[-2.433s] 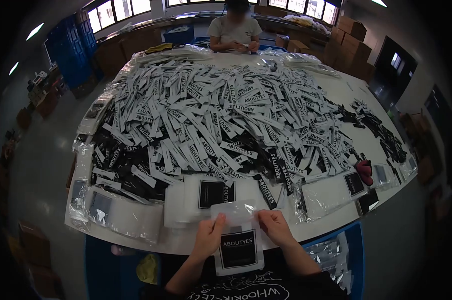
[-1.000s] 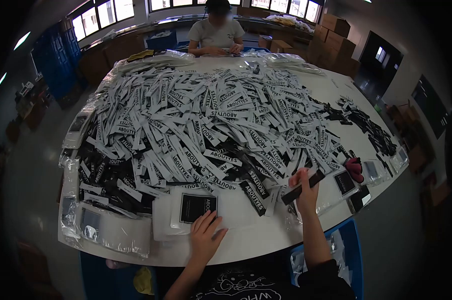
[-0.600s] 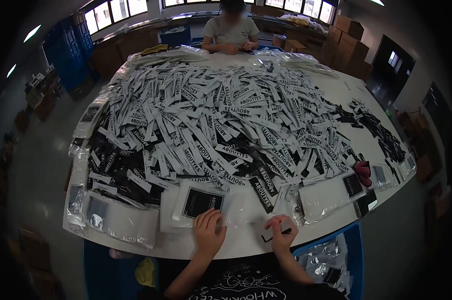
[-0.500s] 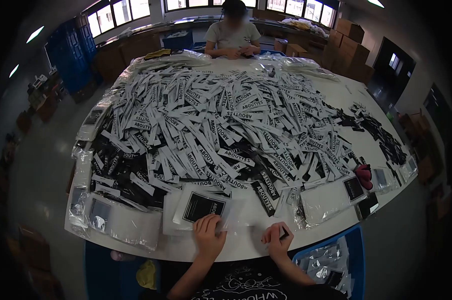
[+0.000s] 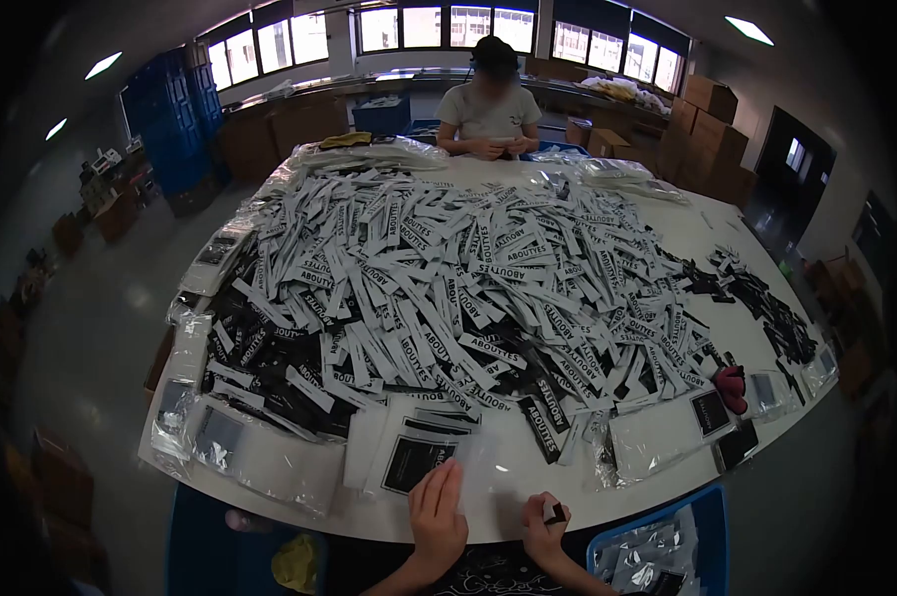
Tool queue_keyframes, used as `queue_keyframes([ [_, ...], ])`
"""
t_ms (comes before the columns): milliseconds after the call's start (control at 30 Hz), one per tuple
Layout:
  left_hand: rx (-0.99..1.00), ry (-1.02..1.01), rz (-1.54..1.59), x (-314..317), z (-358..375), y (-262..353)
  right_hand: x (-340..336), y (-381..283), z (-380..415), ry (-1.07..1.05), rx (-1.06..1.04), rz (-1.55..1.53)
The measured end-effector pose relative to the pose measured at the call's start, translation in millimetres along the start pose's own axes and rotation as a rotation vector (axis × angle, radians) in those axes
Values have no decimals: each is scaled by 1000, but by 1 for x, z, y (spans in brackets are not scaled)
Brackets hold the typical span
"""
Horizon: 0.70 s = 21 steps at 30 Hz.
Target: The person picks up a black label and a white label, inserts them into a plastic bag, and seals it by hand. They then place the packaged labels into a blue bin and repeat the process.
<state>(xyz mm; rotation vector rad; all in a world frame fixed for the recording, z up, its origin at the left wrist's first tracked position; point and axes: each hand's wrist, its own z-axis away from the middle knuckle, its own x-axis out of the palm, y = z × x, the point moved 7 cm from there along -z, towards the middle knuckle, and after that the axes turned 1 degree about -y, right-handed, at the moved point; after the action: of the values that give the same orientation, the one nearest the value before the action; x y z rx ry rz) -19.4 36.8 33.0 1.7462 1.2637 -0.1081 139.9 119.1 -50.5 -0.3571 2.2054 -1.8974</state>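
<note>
My left hand (image 5: pixel 438 512) lies at the right edge of a frosted plastic bag (image 5: pixel 480 475), its fingers together with the edge apparently pinched. Beside its fingertips is a black square printed label (image 5: pixel 416 463) on the stack of bags; my fingers hide part of it. My right hand (image 5: pixel 545 528) is curled near the table's front edge. A small black tag (image 5: pixel 556 514) pokes out between its thumb and fingers. Beyond both hands spreads a big heap of white strips (image 5: pixel 439 268) printed ABOUTYES, with black strips (image 5: pixel 543 422) among them.
Clear-wrapped packs (image 5: pixel 270 452) line the left and front edges; another pack (image 5: pixel 657 437) lies front right by a dark red object (image 5: pixel 731 388). Small black pieces (image 5: pixel 771 313) are heaped at right. Blue bins (image 5: pixel 707 531) stand below. Across the table sits another person (image 5: pixel 490 109).
The view has tilted up, so the table appears lower. My left hand has shifted toward the bag's right edge, uncovering more of the black label. My right hand still grips the small black tag.
</note>
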Motion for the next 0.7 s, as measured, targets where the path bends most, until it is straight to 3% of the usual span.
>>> queue_keyframes([
  [33,8,-71,-55,4,4,7,1,-6,0,-4,2,4],
  [100,20,-138,-117,13,11,11,11,-7,-5,-7,254,-334],
  [200,65,-287,-74,31,30,11,14,-18,-20,-7,376,-158],
  [233,68,-286,-72,29,30,11,16,-8,-26,-211,365,-41],
  [267,69,-337,-14,28,30,12,6,-4,-28,-211,359,-40],
  [333,69,-383,44,16,29,13,16,-24,-28,-485,273,160],
  [400,-267,-604,317,14,38,-4,26,-24,-15,-666,278,285],
  [433,-351,-537,484,21,43,-14,38,-26,-8,-647,125,162],
  [467,-355,-541,482,25,50,-20,45,-21,-3,-646,130,158],
  [533,-480,-532,335,25,49,-33,53,-12,-2,-595,235,149],
  [567,-476,-527,334,27,49,-36,53,5,2,-732,434,228],
  [600,-503,-439,389,24,48,-40,54,2,0,-732,431,229],
  [667,-525,-352,442,23,48,-43,56,-37,-11,-601,21,-42],
  [700,-496,-292,513,21,43,-37,57,-40,-9,-599,19,-42],
])
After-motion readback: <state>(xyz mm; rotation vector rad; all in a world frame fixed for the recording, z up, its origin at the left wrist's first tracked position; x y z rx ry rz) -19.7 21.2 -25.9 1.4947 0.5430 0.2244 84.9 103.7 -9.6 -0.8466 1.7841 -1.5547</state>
